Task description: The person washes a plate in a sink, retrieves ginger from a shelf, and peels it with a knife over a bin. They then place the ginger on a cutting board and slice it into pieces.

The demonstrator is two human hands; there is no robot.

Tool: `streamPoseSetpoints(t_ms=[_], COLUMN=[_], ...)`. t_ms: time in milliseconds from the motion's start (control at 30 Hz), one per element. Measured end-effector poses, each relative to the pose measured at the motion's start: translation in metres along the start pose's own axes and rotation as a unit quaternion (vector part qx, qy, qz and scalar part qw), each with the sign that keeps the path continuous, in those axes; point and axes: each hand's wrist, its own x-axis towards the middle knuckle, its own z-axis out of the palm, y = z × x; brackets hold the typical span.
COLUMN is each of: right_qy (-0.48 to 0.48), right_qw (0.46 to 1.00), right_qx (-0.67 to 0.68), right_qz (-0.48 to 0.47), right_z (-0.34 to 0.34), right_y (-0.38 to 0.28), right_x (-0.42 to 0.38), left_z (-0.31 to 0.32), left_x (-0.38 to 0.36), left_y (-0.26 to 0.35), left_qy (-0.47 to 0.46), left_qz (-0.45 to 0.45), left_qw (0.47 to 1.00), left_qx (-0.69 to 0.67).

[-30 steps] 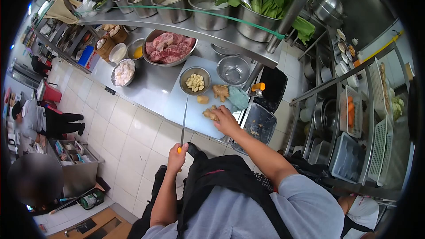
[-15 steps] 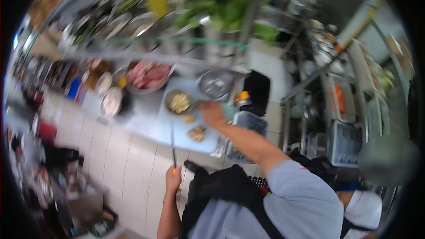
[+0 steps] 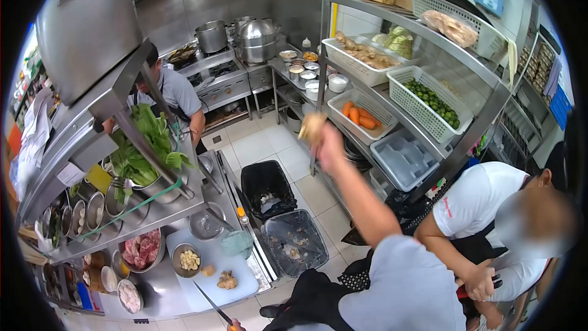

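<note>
My left hand (image 3: 235, 326), at the bottom edge, grips a knife (image 3: 212, 301) by its orange handle; the blade points up-left over the pale cutting board (image 3: 241, 284). My right hand (image 3: 331, 144) is raised in front of the shelf rack, its fingers closed on a blurred yellowish piece of ginger (image 3: 313, 127). On the board are a knobbly ginger root (image 3: 227, 280), a small peeled piece (image 3: 209, 270) and a metal bowl of pale cloves (image 3: 188, 260). A green cloth (image 3: 237, 244) lies at the board's upper right.
Black bin (image 3: 267, 187) and clear tub (image 3: 296, 242) stand right of the counter. The rack (image 3: 422, 141) holds baskets of ginger, carrots (image 3: 361, 116) and green fruit. One co-worker (image 3: 177, 89) is near the stove, others (image 3: 478, 208) at right. Leafy greens (image 3: 142, 150) sit on the left shelf.
The view has swung right towards the rack. My right hand has left the counter beside the bowl and risen towards the rack. My left hand still holds the knife, now lower in view.
</note>
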Motion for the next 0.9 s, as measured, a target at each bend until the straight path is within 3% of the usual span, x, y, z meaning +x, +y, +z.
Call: streamPoseSetpoints(t_ms=[100, 133, 233, 267, 300, 367, 433, 500, 567, 700, 900], right_qy=[-0.099, -0.010, -0.085, -0.184, -0.221, -0.280, -0.456, -0.561, -0.648, -0.531, -0.476], right_qw=[0.972, 0.977, 0.991, 0.981, 0.974, 0.950, 0.851, 0.737, 0.636, 0.663, 0.689], right_qx=[0.158, 0.191, 0.090, 0.026, -0.029, -0.133, -0.237, -0.346, -0.416, -0.506, -0.537], right_qz=[-0.140, -0.095, -0.050, -0.058, -0.033, 0.041, 0.110, 0.152, 0.052, -0.149, -0.101], right_z=[-0.013, -0.004, 0.014, 0.013, 0.020, 0.026, 0.030, 0.046, 0.056, 0.092, 0.116], right_y=[-0.128, -0.157, -0.149, -0.120, -0.093, 0.000, 0.096, 0.162, 0.220, 0.289, 0.331], right_x=[0.087, 0.092, 0.081, 0.073, 0.047, 0.007, -0.053, -0.147, -0.217, -0.313, -0.328], left_z=[0.008, 0.011, 0.013, 0.016, 0.022, 0.020, 0.007, -0.009, -0.028, -0.065, -0.098], left_x=[0.000, -0.001, 0.066, 0.052, 0.032, 0.019, 0.020, 0.021, 0.023, 0.054, 0.089], left_y=[0.006, 0.008, -0.099, -0.089, -0.054, -0.038, -0.035, -0.025, -0.013, -0.027, -0.011], left_qy=[-0.019, -0.023, -0.026, -0.034, -0.031, -0.016, -0.010, 0.009, 0.016, -0.030, -0.104], left_qz=[-0.003, -0.013, -0.004, -0.018, -0.039, 0.018, 0.013, 0.010, -0.007, -0.018, 0.003], left_qw=[1.000, 0.999, 1.000, 0.999, 0.998, 1.000, 1.000, 1.000, 0.999, 0.999, 0.987], left_qx=[0.021, 0.034, 0.000, -0.019, -0.038, 0.004, -0.022, -0.020, -0.036, -0.037, 0.122])
